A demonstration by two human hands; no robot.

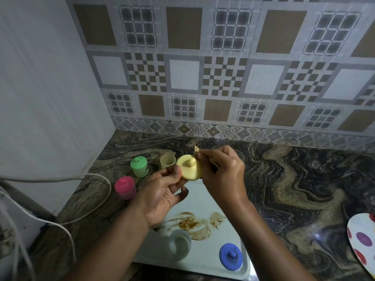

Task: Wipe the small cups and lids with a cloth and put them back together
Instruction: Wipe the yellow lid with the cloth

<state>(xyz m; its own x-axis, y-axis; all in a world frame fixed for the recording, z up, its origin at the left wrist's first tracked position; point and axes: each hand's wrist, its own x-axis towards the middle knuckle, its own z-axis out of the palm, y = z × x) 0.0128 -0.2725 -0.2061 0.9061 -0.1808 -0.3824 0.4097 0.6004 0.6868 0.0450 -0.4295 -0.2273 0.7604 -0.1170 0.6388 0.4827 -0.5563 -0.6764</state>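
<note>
**Yellow lid held up between both hands, cloth at its edge**

Head view: the left hand (162, 191) grips a pale yellow round plastic lid (188, 169) above the far end of a white rectangular tray (213, 250). The thumb presses on the lid's near rim and the fingers curl behind it. The lid is tilted so that its knobbed top faces the camera.

The right hand (223, 175) is just beside the lid on its right. Its fingertips are closed in a pinch on a small beige cloth (196, 150), which sticks up at the lid's upper right edge. Whether the cloth touches the lid cannot be told.

Just left of the lid, a translucent yellowish small plastic cup (167, 160) stands open and upright on the dark swirled stone counter (284, 189). Further left stand a green small cup with its green lid on (139, 166) and, nearer the camera, a pink small cup with its pink lid on (124, 187).

On the tray are a brown smear (192, 224), a clear small plastic cup (179, 244) with no lid, and to its right a blue round lid (231, 255) lying knob up.

A white plate with coloured dots (363, 236) sits at the right edge, and white cables (91, 179) loop over the counter on the left. A patterned tiled wall (223, 67) stands behind.
</note>
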